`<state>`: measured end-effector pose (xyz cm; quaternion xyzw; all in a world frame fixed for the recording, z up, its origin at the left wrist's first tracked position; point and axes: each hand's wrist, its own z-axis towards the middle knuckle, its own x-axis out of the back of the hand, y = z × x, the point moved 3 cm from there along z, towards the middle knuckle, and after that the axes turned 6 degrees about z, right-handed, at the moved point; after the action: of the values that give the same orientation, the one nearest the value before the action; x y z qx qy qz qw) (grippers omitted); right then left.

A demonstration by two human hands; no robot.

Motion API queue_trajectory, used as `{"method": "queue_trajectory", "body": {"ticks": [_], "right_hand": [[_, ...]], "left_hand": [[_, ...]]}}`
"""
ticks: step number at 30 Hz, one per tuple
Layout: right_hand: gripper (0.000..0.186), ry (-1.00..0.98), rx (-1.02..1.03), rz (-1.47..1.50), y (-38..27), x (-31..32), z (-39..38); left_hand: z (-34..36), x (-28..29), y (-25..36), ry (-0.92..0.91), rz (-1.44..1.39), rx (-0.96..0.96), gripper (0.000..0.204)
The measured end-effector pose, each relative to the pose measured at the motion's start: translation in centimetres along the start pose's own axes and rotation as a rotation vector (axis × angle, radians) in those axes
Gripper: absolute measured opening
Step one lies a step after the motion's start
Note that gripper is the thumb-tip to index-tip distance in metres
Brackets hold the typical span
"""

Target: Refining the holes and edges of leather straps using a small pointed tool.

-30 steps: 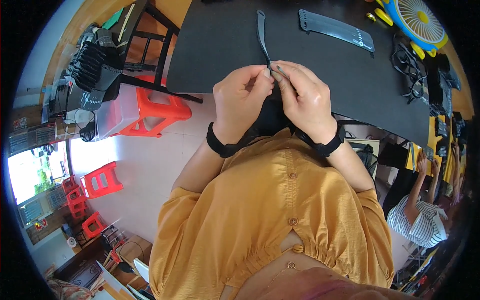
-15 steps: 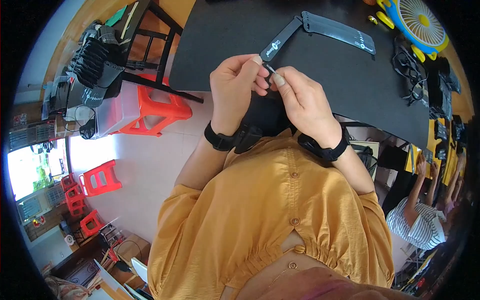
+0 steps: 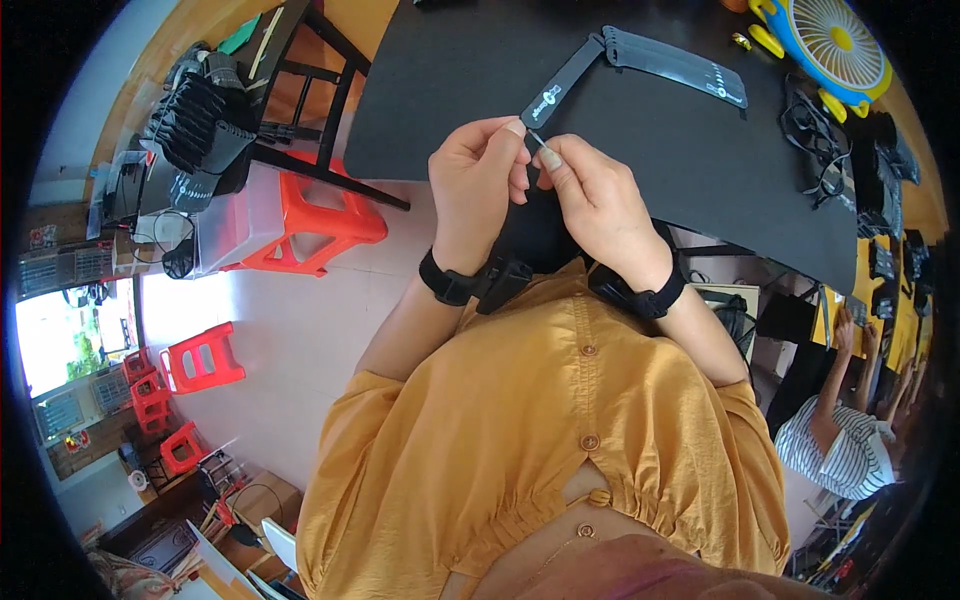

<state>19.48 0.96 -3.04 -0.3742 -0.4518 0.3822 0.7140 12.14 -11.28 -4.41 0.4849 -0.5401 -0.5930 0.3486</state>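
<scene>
Over the near edge of the black table [image 3: 430,80], my left hand [image 3: 478,180] pinches the near end of a flat black strap [image 3: 562,85] with white print. The strap slants up and away to the right, its far tip by a row of similar black straps [image 3: 680,68] laid side by side. Close beside it, my right hand [image 3: 600,190] is closed, thumb against fingers, on a thin, light-coloured sliver [image 3: 537,137] that points at the strap's near end. Its kind is too small to tell.
A blue and yellow fan [image 3: 835,40] stands at the table's far right, with a black cable bundle [image 3: 815,140] below it. To the left, black straps [image 3: 195,125] pile on a side table, near a red stool [image 3: 325,220]. A person in stripes [image 3: 840,440] sits at far right.
Both hands have shifted only slightly and stay close together at the strap's end. The strap and the row of straps lie almost as before.
</scene>
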Motion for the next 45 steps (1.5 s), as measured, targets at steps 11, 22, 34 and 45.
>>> {"method": "queue_trajectory", "body": {"ticks": [11,22,34,45], "right_hand": [[0.022,0.104,-0.007,-0.139,0.1,-0.6,-0.5],[0.044,-0.013,0.109,-0.274,0.7,-0.8,0.3],[0.042,-0.037,0.123,-0.27,0.7,-1.8,1.1],[0.036,0.015,0.154,-0.303,0.3,0.5,0.5]], "left_hand": [[-0.1,0.2,-1.0,0.009,-0.032,0.0,0.013],[0.3,0.3,-1.8,-0.011,-0.043,0.012,0.01],[0.1,1.5,-1.4,0.03,0.039,0.003,0.013],[2.8,1.1,1.6,-0.104,0.544,-0.019,0.022]]}}
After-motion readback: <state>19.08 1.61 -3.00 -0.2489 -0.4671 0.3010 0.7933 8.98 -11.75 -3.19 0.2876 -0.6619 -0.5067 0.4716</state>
